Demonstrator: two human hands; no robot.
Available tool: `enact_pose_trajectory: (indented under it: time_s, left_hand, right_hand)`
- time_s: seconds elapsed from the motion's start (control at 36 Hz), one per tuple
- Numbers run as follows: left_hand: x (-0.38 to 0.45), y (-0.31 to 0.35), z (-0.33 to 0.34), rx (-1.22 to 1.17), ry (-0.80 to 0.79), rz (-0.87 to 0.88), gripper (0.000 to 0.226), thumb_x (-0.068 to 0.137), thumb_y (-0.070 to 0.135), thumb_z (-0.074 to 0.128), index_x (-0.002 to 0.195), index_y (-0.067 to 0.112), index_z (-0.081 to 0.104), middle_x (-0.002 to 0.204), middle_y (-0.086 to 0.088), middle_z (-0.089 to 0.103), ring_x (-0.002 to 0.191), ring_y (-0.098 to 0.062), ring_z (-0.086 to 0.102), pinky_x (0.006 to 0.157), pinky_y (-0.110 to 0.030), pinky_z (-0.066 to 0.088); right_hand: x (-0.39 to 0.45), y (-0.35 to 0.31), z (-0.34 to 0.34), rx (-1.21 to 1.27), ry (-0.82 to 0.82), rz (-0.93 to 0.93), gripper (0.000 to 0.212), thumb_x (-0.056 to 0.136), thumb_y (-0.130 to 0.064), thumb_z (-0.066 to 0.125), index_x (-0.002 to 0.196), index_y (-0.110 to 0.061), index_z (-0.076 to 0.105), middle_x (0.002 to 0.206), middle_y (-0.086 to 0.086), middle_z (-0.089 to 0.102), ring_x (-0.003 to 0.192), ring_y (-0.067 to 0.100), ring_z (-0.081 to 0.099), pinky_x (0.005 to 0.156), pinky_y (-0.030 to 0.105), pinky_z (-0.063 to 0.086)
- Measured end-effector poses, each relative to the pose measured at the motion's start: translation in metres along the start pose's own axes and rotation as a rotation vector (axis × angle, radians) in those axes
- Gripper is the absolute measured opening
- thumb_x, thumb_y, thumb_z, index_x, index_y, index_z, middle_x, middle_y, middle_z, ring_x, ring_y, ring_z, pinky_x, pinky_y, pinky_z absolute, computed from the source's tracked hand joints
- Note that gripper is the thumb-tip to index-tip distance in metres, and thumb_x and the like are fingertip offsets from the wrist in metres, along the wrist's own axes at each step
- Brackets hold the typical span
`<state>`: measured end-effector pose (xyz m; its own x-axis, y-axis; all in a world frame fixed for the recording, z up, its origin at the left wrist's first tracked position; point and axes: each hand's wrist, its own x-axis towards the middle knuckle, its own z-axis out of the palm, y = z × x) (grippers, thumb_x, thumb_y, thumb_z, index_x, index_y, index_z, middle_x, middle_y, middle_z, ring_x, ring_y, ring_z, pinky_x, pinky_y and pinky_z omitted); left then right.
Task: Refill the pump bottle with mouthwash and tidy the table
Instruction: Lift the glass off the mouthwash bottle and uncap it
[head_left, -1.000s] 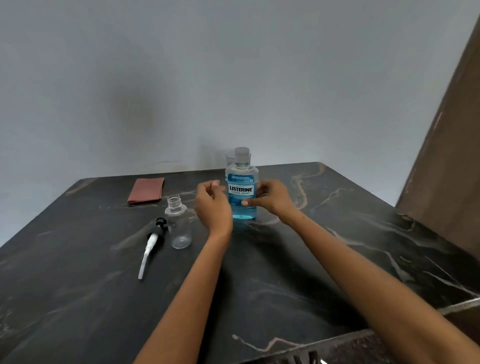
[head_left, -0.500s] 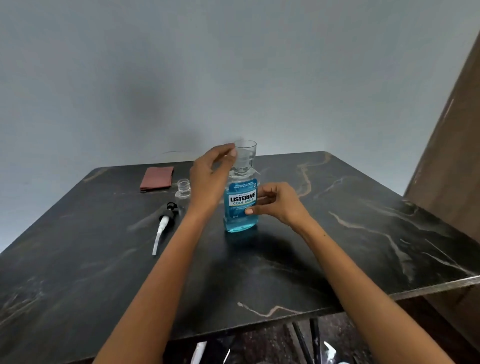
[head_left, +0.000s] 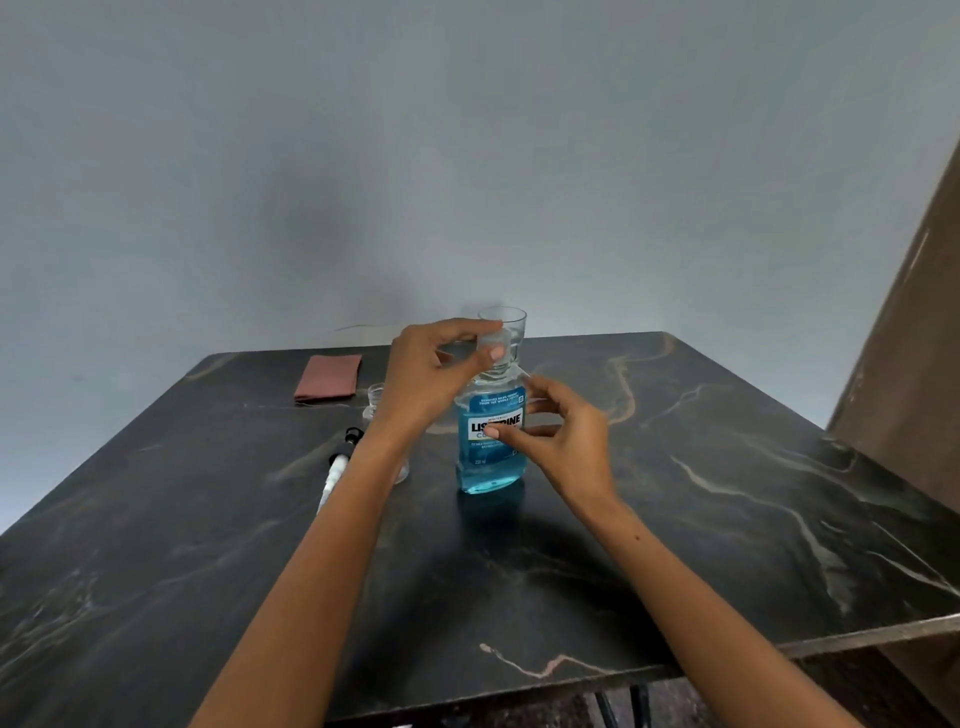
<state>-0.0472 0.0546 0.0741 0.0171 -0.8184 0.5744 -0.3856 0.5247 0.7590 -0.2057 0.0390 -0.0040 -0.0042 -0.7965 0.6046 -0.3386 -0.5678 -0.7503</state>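
The blue mouthwash bottle (head_left: 491, 447) stands upright in the middle of the dark marble table (head_left: 675, 519). My left hand (head_left: 431, 374) reaches over its top and pinches the clear cap (head_left: 491, 347) between thumb and fingers. My right hand (head_left: 561, 441) holds the bottle's body from the right, thumb across the label. The small clear pump bottle (head_left: 379, 400) stands open behind my left wrist, mostly hidden. Its pump head (head_left: 337, 467), black collar with a white tube, lies flat on the table to the left.
A drinking glass (head_left: 511, 332) stands just behind the mouthwash bottle. A folded reddish cloth (head_left: 328, 378) lies at the table's far left. A brown panel (head_left: 919, 338) rises on the right past the table edge. A grey wall stands behind.
My left hand rose from beside the bottle to its cap and now pinches it. My right hand stays on the bottle's body. The camera shifted back a little.
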Motion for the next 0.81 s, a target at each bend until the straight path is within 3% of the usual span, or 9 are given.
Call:
enact_pose_trajectory:
  time_s: [0.22,0.39,0.53,0.56,0.64,0.81]
  left_hand:
    - [-0.005,0.002,0.006,0.012,0.14,0.039,0.019,0.074,0.03,0.08,0.092,0.027,0.074,0.088,0.015,0.071,0.082,-0.004,0.065,0.075,-0.034,0.056]
    - [-0.006,0.007,0.009,0.067,0.156,0.042,0.014,0.075,0.031,0.079,0.087,0.027,0.072,0.091,0.015,0.07,0.087,-0.007,0.063,0.077,-0.035,0.055]
    - [-0.005,0.009,0.006,0.097,0.066,0.061,0.014,0.081,0.027,0.075,0.09,0.018,0.068,0.098,0.014,0.07,0.095,0.002,0.061,0.082,-0.013,0.045]
    - [-0.004,0.009,0.004,0.083,0.026,0.054,0.014,0.082,0.025,0.073,0.092,0.017,0.068,0.101,0.013,0.07,0.099,0.0,0.062,0.086,-0.013,0.045]
    - [-0.002,0.008,-0.002,0.026,-0.046,0.035,0.015,0.083,0.018,0.072,0.097,0.017,0.067,0.104,0.013,0.069,0.104,-0.005,0.064,0.096,-0.032,0.049]
    - [-0.005,0.005,-0.001,-0.088,0.031,0.031,0.021,0.075,0.019,0.079,0.091,0.028,0.069,0.1,0.011,0.073,0.097,0.0,0.067,0.093,-0.033,0.052]
  right_hand:
    - [-0.002,-0.001,0.006,0.046,0.034,0.014,0.063,0.063,-0.031,0.085,0.119,-0.019,0.061,0.094,-0.018,0.065,0.087,-0.003,0.063,0.063,0.011,0.053]
    - [-0.002,0.0,0.006,0.033,0.039,0.039,0.05,0.063,-0.033,0.085,0.106,-0.021,0.063,0.092,-0.014,0.068,0.086,-0.002,0.064,0.065,0.013,0.054]
    - [-0.002,0.0,0.006,-0.001,0.05,0.042,0.051,0.062,-0.033,0.086,0.106,-0.02,0.063,0.093,-0.01,0.069,0.085,0.001,0.065,0.066,0.015,0.055]
    - [-0.002,0.0,0.006,-0.003,0.052,0.043,0.051,0.062,-0.033,0.086,0.106,-0.02,0.063,0.093,-0.01,0.068,0.085,0.001,0.065,0.066,0.016,0.056]
    - [-0.003,-0.001,0.006,-0.004,0.054,0.044,0.048,0.062,-0.032,0.087,0.102,-0.024,0.062,0.09,-0.014,0.067,0.083,0.0,0.065,0.066,0.016,0.056]
    - [-0.002,-0.003,0.003,0.016,0.03,0.062,0.048,0.059,-0.035,0.087,0.098,-0.029,0.058,0.086,-0.019,0.065,0.083,-0.007,0.063,0.063,0.01,0.053]
